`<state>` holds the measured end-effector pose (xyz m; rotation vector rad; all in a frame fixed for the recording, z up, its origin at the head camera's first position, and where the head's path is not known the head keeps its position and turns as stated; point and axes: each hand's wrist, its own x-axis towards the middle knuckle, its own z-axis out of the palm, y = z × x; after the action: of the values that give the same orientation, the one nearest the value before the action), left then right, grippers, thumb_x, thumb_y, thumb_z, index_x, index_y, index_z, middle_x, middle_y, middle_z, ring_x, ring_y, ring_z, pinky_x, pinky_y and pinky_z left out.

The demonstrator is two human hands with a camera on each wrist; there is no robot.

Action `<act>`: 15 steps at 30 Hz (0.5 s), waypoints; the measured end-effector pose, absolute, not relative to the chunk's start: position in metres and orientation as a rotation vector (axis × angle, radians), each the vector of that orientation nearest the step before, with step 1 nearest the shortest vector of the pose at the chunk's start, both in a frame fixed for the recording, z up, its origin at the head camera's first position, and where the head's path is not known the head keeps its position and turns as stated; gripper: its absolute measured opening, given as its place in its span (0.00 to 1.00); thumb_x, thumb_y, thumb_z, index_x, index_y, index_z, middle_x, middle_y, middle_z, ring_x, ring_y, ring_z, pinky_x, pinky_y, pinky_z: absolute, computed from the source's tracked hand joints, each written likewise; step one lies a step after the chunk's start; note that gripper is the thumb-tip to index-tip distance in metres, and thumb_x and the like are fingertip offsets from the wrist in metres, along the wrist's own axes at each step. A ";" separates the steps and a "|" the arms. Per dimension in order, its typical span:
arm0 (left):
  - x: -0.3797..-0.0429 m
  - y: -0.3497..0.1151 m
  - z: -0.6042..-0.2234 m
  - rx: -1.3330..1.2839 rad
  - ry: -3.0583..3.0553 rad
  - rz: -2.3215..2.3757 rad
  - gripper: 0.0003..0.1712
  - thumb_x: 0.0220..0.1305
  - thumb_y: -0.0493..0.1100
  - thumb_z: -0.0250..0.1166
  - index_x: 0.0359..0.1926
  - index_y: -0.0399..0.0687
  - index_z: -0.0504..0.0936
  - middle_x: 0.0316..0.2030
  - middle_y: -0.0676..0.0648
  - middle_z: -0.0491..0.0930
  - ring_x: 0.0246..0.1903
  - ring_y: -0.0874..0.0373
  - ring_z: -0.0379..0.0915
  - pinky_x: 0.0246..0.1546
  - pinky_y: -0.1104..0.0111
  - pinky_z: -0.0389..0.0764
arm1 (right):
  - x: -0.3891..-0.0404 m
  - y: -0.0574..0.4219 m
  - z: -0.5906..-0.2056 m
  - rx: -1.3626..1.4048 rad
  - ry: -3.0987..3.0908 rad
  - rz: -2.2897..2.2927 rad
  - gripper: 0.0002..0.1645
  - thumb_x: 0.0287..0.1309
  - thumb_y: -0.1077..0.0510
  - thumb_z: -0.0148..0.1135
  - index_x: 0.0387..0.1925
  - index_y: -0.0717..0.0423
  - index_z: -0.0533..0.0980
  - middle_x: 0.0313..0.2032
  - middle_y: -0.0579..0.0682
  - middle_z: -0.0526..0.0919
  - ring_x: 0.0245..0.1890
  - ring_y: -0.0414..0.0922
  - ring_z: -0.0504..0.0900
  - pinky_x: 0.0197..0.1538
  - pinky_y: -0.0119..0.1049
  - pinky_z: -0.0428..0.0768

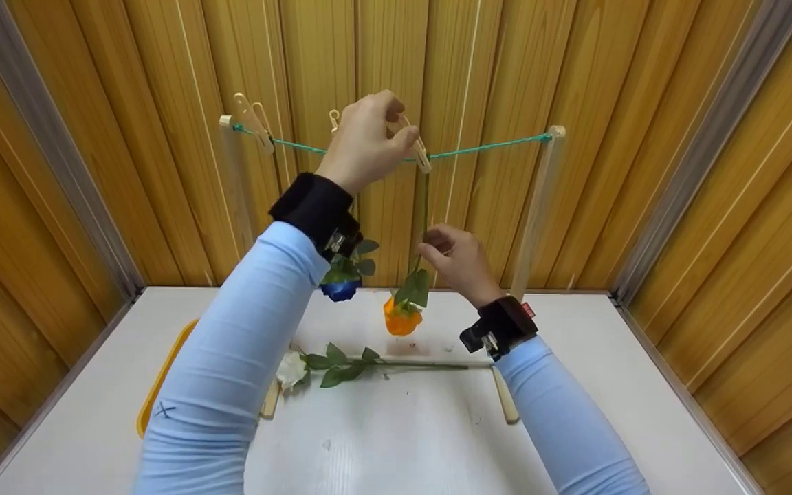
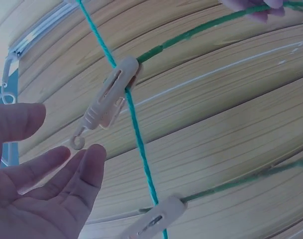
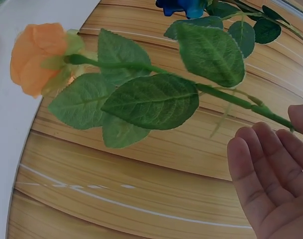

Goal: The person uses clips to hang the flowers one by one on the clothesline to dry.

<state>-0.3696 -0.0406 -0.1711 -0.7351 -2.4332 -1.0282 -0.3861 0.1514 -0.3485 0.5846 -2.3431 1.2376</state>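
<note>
An orange rose [image 1: 401, 317] hangs head down from the green line [image 1: 492, 147], its stem in a pale clothespin [image 2: 110, 94]. My left hand [image 1: 368, 141] is beside that clothespin; in the left wrist view its fingers are spread apart, with a small gap to the peg's curled end. Lower down, my right hand [image 1: 461, 261] pinches the green stem [image 3: 231, 98] between thumb and forefinger, above the leaves [image 3: 151, 101]. Left of it a blue rose [image 1: 341, 289] hangs head down too, partly behind my left wrist; a second clothespin [image 2: 158, 219] grips a stem on the line.
Another clothespin [image 1: 256, 124] sits at the line's left end. Wooden posts [image 1: 540, 206] hold up the line. On the white table [image 1: 396, 440] lie a white rose [image 1: 293, 369] with its leafy stem and, half hidden by my left arm, a yellow tray [image 1: 162, 378].
</note>
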 end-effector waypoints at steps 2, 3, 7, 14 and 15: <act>-0.364 -0.045 -0.175 -0.756 -2.409 -0.997 0.22 0.75 0.43 0.62 0.63 0.34 0.76 0.60 0.38 0.77 0.54 0.48 0.76 0.57 0.63 0.77 | -0.383 0.154 -0.351 0.591 -2.336 1.234 0.11 0.67 0.63 0.66 0.47 0.67 0.82 0.39 0.59 0.87 0.38 0.53 0.85 0.48 0.46 0.84; -0.362 -0.048 -0.178 -0.762 -2.403 -0.983 0.22 0.75 0.43 0.62 0.63 0.34 0.76 0.60 0.38 0.77 0.54 0.48 0.75 0.57 0.63 0.77 | -0.381 0.156 -0.352 0.591 -2.332 1.230 0.11 0.68 0.63 0.66 0.47 0.67 0.82 0.39 0.59 0.87 0.38 0.53 0.85 0.48 0.46 0.84; -0.351 -0.061 -0.188 -0.758 -2.412 -0.966 0.23 0.75 0.44 0.63 0.65 0.37 0.75 0.62 0.39 0.75 0.56 0.48 0.74 0.60 0.62 0.77 | -0.374 0.161 -0.356 0.597 -2.326 1.189 0.11 0.68 0.64 0.64 0.48 0.67 0.82 0.39 0.59 0.87 0.38 0.53 0.85 0.46 0.43 0.83; -0.334 -0.088 -0.215 -0.822 -2.356 -0.981 0.23 0.74 0.41 0.64 0.64 0.34 0.76 0.60 0.37 0.76 0.54 0.46 0.74 0.57 0.57 0.78 | -0.359 0.168 -0.364 0.640 -2.334 1.082 0.11 0.70 0.63 0.63 0.49 0.65 0.82 0.40 0.56 0.87 0.41 0.51 0.85 0.44 0.44 0.85; -0.331 -0.091 -0.219 -0.826 -2.349 -0.976 0.23 0.74 0.41 0.64 0.64 0.33 0.76 0.60 0.37 0.76 0.54 0.45 0.74 0.57 0.57 0.79 | -0.358 0.169 -0.366 0.647 -2.328 1.064 0.11 0.70 0.63 0.63 0.49 0.64 0.83 0.40 0.56 0.87 0.41 0.51 0.86 0.44 0.44 0.86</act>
<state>-0.3315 -0.0909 -0.2190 -0.8261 -2.3489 -0.9763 -0.3575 0.1688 -0.3660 0.6467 -2.3285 1.0643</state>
